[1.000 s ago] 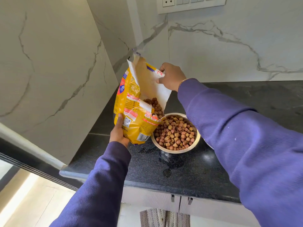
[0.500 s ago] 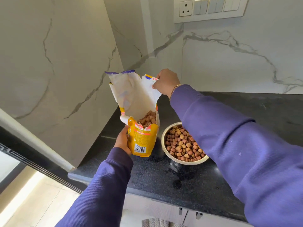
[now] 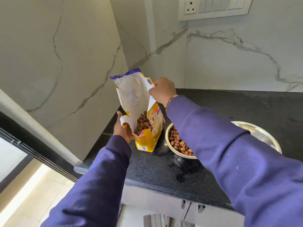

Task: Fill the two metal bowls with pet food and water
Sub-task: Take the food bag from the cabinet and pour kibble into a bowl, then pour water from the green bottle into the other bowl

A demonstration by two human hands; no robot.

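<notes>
Black counter [image 3: 155, 171] bears the upright food bag [image 3: 147, 128], left hand [image 3: 122, 128] cupping its side, right hand [image 3: 161, 91] pinching its top. Right sleeve [image 3: 221, 145] half-hides the kibble bowl [image 3: 168, 145] and second bowl [image 3: 262, 133].

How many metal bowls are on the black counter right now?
2. One round metal bowl holding brown kibble sits right of the yellow pet food bag. A second shiny metal bowl lies further right, largely hidden behind the purple sleeve.
</notes>
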